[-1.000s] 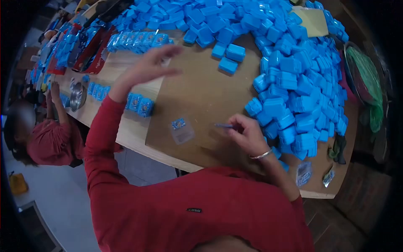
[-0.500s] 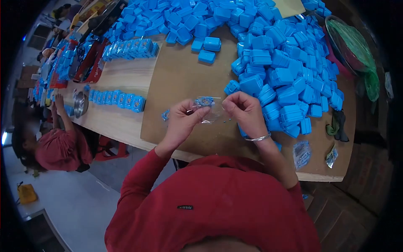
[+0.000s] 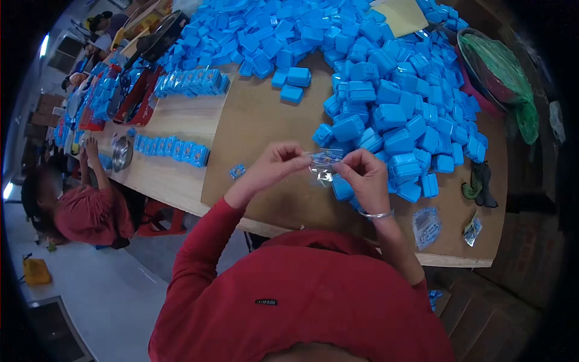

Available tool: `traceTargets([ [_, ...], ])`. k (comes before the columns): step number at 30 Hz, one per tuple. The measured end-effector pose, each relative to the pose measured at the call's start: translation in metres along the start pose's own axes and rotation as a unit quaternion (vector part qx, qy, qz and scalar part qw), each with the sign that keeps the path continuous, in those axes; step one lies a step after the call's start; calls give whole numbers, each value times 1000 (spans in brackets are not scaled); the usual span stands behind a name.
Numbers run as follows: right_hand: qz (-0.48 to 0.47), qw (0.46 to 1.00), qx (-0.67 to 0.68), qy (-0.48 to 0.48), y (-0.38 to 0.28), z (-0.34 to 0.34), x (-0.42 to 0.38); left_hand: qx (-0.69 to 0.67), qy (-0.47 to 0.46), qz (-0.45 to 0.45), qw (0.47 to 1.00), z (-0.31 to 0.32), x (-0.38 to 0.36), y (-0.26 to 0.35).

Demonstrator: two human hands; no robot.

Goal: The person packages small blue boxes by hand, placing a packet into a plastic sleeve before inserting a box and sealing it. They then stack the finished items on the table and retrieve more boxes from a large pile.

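We pinch a small clear plastic packet (image 3: 324, 161) between left hand (image 3: 272, 166) and right hand (image 3: 365, 176) above the tabletop's (image 3: 181, 187) near edge, seemingly still unsealed, beside the big unpacked heap of blue plastic cases (image 3: 392, 90).

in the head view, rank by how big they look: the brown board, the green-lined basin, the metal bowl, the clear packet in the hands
1. brown board
2. green-lined basin
3. metal bowl and clear packet: they look alike in size, and the packet is nearer the camera, so unranked.

Single head-worn view, looking steeply down and forward, close over the table (image 3: 181, 187), fisheye-rounded edges
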State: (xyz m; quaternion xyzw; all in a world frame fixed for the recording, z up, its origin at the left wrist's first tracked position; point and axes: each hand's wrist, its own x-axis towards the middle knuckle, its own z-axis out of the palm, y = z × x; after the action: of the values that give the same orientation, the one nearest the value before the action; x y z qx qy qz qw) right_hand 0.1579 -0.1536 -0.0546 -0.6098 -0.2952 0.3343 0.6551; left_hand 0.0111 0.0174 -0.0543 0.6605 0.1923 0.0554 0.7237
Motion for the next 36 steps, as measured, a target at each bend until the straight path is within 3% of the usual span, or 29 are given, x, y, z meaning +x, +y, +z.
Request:
traceTargets([
  [2, 12, 998, -49, -27, -4, -14, -5, 101, 104, 58, 988, -22, 49, -7],
  [3, 9, 998, -39, -50, -6, -18, -7, 257, 161, 129, 944, -36, 77, -4],
  [4, 7, 997, -40, -65, -6, -19, -9, 402, 215, 197, 868, -50, 104, -1],
  [6, 10, 993, -54, -103, -10, -18, -11, 568, 274, 323, 706, -76, 154, -8],
  [9, 36, 992, -38, -119, -17, -15, -12, 667, 193, 236, 680, -97, 188, -17],
  [13, 25, 992, -56, -111, -18, -24, -8, 580, 242, 270, 730, -89, 162, -7],
  [15, 22, 990, -85, -108, -16, -29, -4, 379, 262, 187, 868, -82, 118, -17],
  [16, 24, 990, -84, -113, -15, -30, -3, 135, 201, 57, 969, -78, 90, -19],
  [17, 53, 992, -34, -113, -14, -27, -3, -125, 128, -78, 981, -72, 64, -23],
  [20, 67, 992, 36, -105, 0, -18, 0, -355, 8, -182, 917, -52, 8, -55],
  [23, 36, 995, 23, -88, 8, -9, -1, -438, 51, -182, 879, -17, -22, -43],
  [26, 2, 997, -17, -76, 8, -10, -6, -351, 46, -159, 922, -16, -40, -70],
  [28, 26, 997, -3, -73, 8, -12, -13, -65, 148, -130, 978, -5, -40, -73],
  [29, 37, 997, 4, -71, 7, -13, -16, 81, 195, -110, 971, 1, -40, -74],
  [33, 11, 997, 30, -66, -2, -11, -28, 296, 256, 61, 918, 22, -51, -44],
  [35, -12, 997, 15, -69, -2, -9, -32, 397, 278, 148, 862, 32, -56, -19],
  [36, -9, 997, 14, -77, -1, -8, -34, 239, 227, 94, 939, 44, -61, -5],
])
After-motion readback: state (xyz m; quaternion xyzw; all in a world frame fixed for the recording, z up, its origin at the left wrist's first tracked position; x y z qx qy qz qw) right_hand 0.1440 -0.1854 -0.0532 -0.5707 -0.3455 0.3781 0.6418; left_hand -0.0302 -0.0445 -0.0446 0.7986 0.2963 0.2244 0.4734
